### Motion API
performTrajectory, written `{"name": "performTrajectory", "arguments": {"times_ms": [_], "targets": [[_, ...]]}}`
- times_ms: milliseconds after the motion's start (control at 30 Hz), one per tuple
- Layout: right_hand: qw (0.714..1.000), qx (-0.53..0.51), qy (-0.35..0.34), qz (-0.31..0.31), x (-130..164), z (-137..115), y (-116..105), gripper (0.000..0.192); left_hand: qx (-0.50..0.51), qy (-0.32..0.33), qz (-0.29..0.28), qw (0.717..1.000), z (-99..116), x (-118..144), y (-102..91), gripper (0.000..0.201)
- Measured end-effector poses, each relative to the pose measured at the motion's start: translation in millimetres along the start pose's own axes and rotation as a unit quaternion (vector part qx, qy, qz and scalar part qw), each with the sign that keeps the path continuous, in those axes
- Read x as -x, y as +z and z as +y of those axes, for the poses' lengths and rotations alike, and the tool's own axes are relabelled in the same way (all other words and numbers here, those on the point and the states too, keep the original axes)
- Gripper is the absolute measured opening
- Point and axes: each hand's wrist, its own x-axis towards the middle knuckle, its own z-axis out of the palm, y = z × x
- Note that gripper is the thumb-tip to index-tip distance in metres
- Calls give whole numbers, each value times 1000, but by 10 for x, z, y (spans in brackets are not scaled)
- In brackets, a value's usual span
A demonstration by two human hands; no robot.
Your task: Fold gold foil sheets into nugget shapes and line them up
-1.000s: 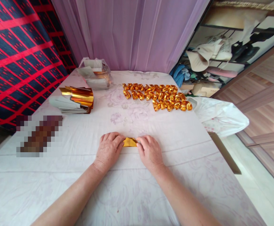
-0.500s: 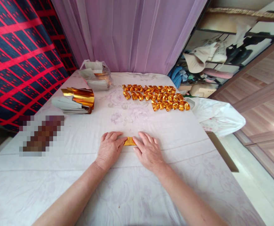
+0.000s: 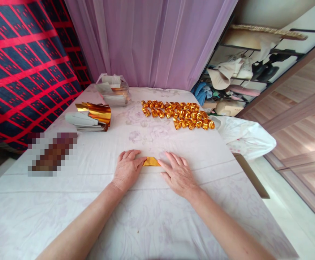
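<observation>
Here two hands, left hand (image 3: 126,169) and right hand (image 3: 179,174), fingers spread, press one gold foil strip (image 3: 151,161)

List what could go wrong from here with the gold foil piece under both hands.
1. The gold foil piece is pinned only at its ends by the left hand and the right hand, both flat and open; on the loose white cloth it could slip and crease crooked.
2. The folded gold pieces lie in loose rows just beyond; a forward reach could scatter them.
</observation>
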Motion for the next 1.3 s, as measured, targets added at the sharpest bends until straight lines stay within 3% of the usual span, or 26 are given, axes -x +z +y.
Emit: {"name": "performTrajectory", "arguments": {"times_ms": [133,233,533,833,1300], "targets": [[1000,-17,-3,16,-89,-250,81,50,-6,2,1,1000,0,3,1,25],[999,-47,-24,-11,-116,-356,129,51,-4,4,0,1000,-7,5,7,24],[995,-57,-42,-65,62,-101,91,50,15,5,6,1000,-20,8,10,25],[995,-53,-44,-69,60,-99,70,49,6,6,-6,1000,-45,28,-3,26],[997,-43,-23,-59,68,-142,149,51,-164,160,-20,973,-228,319,-307,38]]}}
